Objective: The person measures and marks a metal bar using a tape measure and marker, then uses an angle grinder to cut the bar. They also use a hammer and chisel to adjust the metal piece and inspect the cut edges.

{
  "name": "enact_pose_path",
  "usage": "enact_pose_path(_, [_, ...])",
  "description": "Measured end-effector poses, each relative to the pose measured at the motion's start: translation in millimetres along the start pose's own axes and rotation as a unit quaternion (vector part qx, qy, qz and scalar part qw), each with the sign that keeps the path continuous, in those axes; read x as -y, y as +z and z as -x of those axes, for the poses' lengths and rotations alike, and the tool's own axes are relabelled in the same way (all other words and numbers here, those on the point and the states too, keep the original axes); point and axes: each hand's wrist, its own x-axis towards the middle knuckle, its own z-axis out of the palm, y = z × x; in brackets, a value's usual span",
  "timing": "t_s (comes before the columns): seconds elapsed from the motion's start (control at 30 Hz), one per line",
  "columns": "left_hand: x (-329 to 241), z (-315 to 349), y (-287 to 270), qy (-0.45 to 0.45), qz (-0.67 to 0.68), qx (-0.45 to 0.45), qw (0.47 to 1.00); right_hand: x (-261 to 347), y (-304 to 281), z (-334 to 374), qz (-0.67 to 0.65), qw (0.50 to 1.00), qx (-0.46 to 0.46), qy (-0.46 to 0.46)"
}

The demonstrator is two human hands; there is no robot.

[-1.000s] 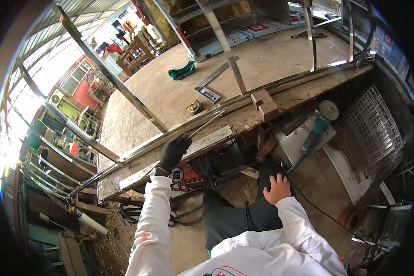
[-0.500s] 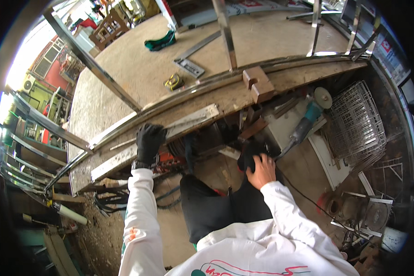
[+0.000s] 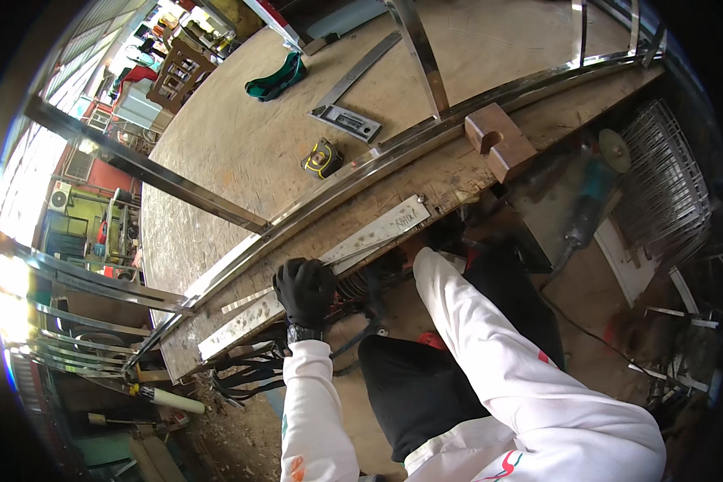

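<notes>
My left hand (image 3: 305,291), in a black glove, lies curled over a pale, pitted flat strip (image 3: 377,230) along the near edge of the workbench (image 3: 217,169). Its fingers are bent down around the strip, and a thinner strip (image 3: 247,300) pokes out on the left of the glove. My right arm (image 3: 490,329), in a white sleeve, reaches in past my knee to just below the bench edge. The right hand itself is hidden there in shadow, so its fingers do not show.
A shiny metal frame (image 3: 329,186) stands along the bench. Beyond it lie a tape measure (image 3: 322,158), a square (image 3: 347,120) and a green strap-like item (image 3: 277,77). A brown notched block (image 3: 500,141) sits at the edge. Below right are an angle grinder (image 3: 594,189) and wire racks (image 3: 659,177).
My bare right hand has left the dark area by my knee and gone forward, out of sight under the bench edge. My left hand stays on the strip while the view has shifted.
</notes>
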Motion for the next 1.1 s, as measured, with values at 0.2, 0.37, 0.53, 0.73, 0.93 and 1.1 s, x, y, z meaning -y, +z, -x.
enact_pose_path(0.2, [3.8, 7.5, -6.9, -0.001, 0.017, 0.011, 1.0, -12.2, 18.5, 0.9, -0.075, 0.985, -0.114, -0.101])
enact_pose_path(0.37, [10.0, 1.4, -5.4, -0.008, 0.054, 0.038, 0.998, -7.1, 40.6, 60.4, -0.208, 0.908, -0.243, -0.27])
enact_pose_path(0.53, [2.1, -6.1, -7.5, 0.01, 0.072, 0.023, 0.997, 17.2, 21.7, 131.5, -0.357, 0.847, -0.288, -0.27])
enact_pose_path(0.73, [-10.1, -9.6, -2.9, 0.036, 0.078, 0.033, 0.996, -15.0, 1.9, 279.6, -0.187, 0.899, -0.159, -0.362])
enact_pose_path(0.93, [-55.5, -33.2, 9.1, 0.007, 0.061, 0.117, 0.991, 91.9, -45.3, 412.4, 0.097, 0.845, -0.014, -0.525])
enact_pose_path(1.1, [-53.5, -34.4, 10.7, 0.003, 0.104, 0.096, 0.99, 152.8, -79.7, 463.6, 0.085, 0.701, -0.147, -0.693])
